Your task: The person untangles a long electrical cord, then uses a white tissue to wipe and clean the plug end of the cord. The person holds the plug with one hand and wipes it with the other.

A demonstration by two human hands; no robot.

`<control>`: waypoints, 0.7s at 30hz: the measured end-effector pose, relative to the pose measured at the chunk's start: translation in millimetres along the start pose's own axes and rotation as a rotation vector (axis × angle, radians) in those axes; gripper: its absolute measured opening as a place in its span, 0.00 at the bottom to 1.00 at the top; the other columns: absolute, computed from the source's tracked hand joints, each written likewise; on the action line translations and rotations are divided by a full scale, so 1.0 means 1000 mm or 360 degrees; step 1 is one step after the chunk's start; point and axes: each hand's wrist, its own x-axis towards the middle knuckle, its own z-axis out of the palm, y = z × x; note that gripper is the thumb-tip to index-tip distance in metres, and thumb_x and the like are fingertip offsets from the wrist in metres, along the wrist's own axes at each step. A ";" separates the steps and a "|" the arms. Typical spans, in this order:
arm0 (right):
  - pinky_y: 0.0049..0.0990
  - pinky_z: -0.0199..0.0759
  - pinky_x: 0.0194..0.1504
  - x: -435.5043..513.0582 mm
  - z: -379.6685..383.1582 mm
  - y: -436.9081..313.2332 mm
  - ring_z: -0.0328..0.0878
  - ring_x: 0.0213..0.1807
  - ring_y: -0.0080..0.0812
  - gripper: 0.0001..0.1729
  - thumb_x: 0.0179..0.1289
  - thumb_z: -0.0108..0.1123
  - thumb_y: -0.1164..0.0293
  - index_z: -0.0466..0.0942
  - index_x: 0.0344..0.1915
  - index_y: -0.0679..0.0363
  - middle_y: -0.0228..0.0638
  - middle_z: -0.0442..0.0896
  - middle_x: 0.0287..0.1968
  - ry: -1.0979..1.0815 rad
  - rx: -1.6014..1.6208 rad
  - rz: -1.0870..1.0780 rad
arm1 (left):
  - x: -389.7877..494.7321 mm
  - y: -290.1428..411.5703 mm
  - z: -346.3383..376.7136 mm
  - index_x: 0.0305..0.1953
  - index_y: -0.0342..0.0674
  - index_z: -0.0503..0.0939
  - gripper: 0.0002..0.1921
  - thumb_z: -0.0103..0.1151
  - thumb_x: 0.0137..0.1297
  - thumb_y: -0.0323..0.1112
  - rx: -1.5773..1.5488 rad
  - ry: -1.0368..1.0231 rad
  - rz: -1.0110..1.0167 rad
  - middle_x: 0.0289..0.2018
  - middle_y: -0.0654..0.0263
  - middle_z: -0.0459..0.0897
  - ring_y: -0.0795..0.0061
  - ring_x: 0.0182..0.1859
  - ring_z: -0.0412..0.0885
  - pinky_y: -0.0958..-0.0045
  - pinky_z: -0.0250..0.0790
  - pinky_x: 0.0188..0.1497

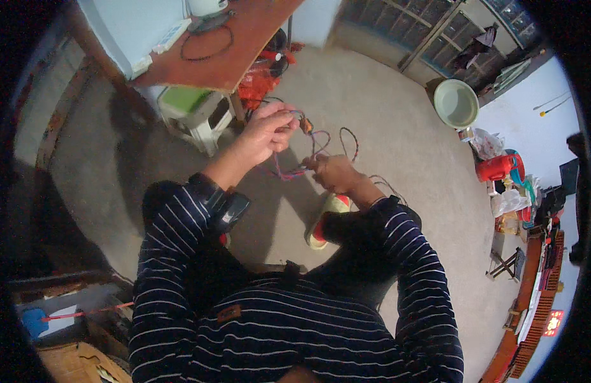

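My left hand [271,130] is closed around a thin twisted red-and-blue wire [287,175], which hangs in a loop below the fingers. By its fingertips is a small orange-brown piece [305,125], joined to the wire; its exact kind is too blurred to tell. Lower and to the right, my right hand [336,174] pinches the same tangle of wire between thumb and fingers. A darker twisted loop [357,143] sticks out above the right hand, and thin strands [389,185] trail beside the right wrist.
A brown table [247,45] with a power strip [172,36] stands ahead on the left. Beneath its edge are a green-topped white stool [192,103] and red plastic bags [257,84]. A pale basin [456,103], a red thermos [494,167] and a folding stool [508,263] line the right.
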 end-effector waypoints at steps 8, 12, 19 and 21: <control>0.33 0.75 0.27 0.019 -0.027 -0.008 0.78 0.35 0.36 0.14 0.51 0.58 0.74 0.70 0.40 0.59 0.36 0.74 0.39 0.0899 -0.0762 0.0188 | 0.012 0.002 -0.043 0.40 0.40 0.72 0.04 0.52 0.68 0.32 0.0182 0.0550 -0.0300 0.26 0.66 0.76 0.86 0.17 0.60 0.81 0.49 0.14; 0.32 0.78 0.31 0.018 -0.025 -0.023 0.80 0.36 0.39 0.17 0.56 0.58 0.71 0.72 0.45 0.65 0.39 0.78 0.38 0.0350 -0.0769 0.0519 | 0.013 -0.002 -0.050 0.34 0.39 0.70 0.02 0.48 0.66 0.27 0.0104 0.0825 -0.0227 0.24 0.63 0.74 0.82 0.17 0.63 0.78 0.49 0.14; 0.41 0.75 0.32 0.012 -0.010 -0.029 0.82 0.34 0.45 0.10 0.59 0.57 0.69 0.71 0.38 0.61 0.44 0.80 0.28 0.0038 -0.0303 0.0319 | 0.007 0.019 -0.061 0.39 0.42 0.70 0.03 0.50 0.69 0.32 -0.0115 0.0826 0.0170 0.25 0.67 0.73 0.83 0.19 0.63 0.80 0.51 0.16; 0.43 0.74 0.35 0.014 -0.009 -0.030 0.81 0.36 0.49 0.12 0.60 0.58 0.67 0.72 0.41 0.62 0.46 0.81 0.30 -0.0079 0.0004 0.0208 | 0.002 0.023 -0.060 0.40 0.42 0.71 0.04 0.51 0.69 0.33 -0.0094 0.0645 0.0166 0.26 0.69 0.72 0.84 0.19 0.62 0.81 0.50 0.16</control>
